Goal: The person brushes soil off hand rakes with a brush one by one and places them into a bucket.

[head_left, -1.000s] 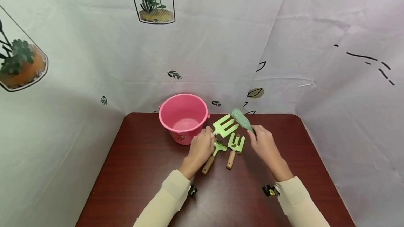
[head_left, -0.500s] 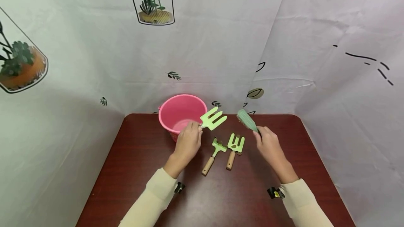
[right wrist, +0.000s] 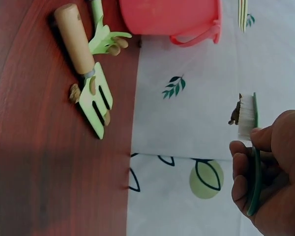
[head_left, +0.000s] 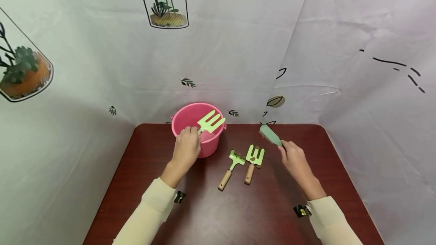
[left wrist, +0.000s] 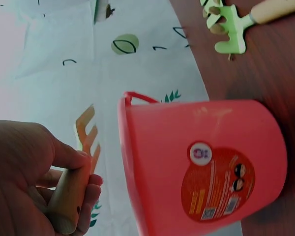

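- Left hand: fingers and thumb clamped on the wooden handle of a green fork, raised above the bucket's mouth.
- Pink bucket: upright on the table.
- Rake: flat on the table, brown bits at its head.
- Second fork: lying beside it, likewise specked.
- Green brush: raised, handle gripped by the right hand.

We hold our left hand in a curled grip; well to its right, our right hand curls likewise.
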Available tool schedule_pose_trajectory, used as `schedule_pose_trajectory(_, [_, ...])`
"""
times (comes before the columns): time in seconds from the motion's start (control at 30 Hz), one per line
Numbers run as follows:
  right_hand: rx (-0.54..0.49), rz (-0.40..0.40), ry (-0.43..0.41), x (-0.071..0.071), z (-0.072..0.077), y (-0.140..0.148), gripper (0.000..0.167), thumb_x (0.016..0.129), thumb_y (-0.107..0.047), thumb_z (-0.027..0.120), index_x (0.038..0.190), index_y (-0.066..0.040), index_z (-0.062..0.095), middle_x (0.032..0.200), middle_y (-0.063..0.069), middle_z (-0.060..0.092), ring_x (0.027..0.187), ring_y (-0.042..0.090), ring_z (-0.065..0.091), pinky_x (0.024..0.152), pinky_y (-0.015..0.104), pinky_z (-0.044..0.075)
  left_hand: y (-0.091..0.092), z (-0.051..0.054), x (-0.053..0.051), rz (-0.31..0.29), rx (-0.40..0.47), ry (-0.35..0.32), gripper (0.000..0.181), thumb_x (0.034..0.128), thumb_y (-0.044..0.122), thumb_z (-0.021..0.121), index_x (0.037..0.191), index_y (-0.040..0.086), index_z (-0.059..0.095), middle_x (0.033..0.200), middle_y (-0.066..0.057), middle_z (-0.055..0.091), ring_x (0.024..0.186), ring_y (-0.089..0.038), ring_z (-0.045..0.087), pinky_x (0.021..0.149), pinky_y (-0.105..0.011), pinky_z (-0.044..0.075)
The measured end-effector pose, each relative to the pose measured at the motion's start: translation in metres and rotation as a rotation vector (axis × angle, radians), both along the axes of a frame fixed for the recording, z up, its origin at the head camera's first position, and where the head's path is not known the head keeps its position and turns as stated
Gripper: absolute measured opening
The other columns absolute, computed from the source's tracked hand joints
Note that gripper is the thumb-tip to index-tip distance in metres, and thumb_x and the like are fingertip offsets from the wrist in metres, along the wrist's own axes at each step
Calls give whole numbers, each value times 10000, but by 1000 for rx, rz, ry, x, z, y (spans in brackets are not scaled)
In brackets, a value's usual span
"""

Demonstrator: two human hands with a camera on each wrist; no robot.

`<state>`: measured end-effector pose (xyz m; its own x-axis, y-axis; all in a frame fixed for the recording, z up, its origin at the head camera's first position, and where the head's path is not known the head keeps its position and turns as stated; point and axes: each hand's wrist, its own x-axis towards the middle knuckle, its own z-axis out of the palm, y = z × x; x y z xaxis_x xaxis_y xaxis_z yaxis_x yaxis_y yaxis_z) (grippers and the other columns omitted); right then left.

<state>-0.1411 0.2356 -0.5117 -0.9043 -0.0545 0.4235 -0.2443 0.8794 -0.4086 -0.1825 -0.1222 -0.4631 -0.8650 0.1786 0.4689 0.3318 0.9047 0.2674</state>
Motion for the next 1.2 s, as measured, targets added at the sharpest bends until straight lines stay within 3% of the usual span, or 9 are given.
schedule_pose_trajectory(0.27, [0,-3,-8,0,-17,12,250,958,-5,683,1138,167,661,943,283,684,836,420,686,715,556,565,-11,4,-12,55,-80,-27,211,1010,123,643,881,-40,674,777,-177,658,720,-353,614,645,-480,519])
schedule_pose_trajectory(0.43, [-15,-11,-35,1,-27,18,250,974,-27,674,1139,161,664,944,278,683,834,412,684,715,547,569,-17,5,-21,79,-184,-51,198,936,10,649,741,17,620,689,-151,627,663,-356,614,589,-489,510])
schedule_pose_trajectory(0.57, [-23,-17,-42,2,-30,21,250,973,-27,675,1142,157,664,943,271,683,831,404,682,714,542,569,-21,7,-31,73,-232,-133,103,867,-37,662,772,-1,644,747,-174,666,747,-384,648,660,-527,533])
schedule_pose_trajectory(0.73, [-21,-29,-42,3,-33,24,250,969,-22,679,1139,161,666,933,269,682,830,404,682,714,543,569,-22,10,-44,26,-268,-279,41,885,-3,694,845,-14,695,769,-163,686,784,-378,670,719,-517,560])
schedule_pose_trajectory(0.9, [-19,-30,-46,4,-34,27,259,974,-23,668,1146,171,659,937,278,680,831,415,682,714,551,565,-21,12,-56,-18,-236,-371,22,880,-14,704,893,-30,695,817,-189,712,790,-392,701,705,-478,577])
schedule_pose_trajectory(1.2, [-20,-37,-49,2,-33,29,258,974,-24,668,1141,173,662,941,281,685,834,414,685,710,547,565,-14,14,-71,-28,-162,-562,48,888,-28,695,924,-35,664,811,-149,673,727,-285,654,652,-361,521])
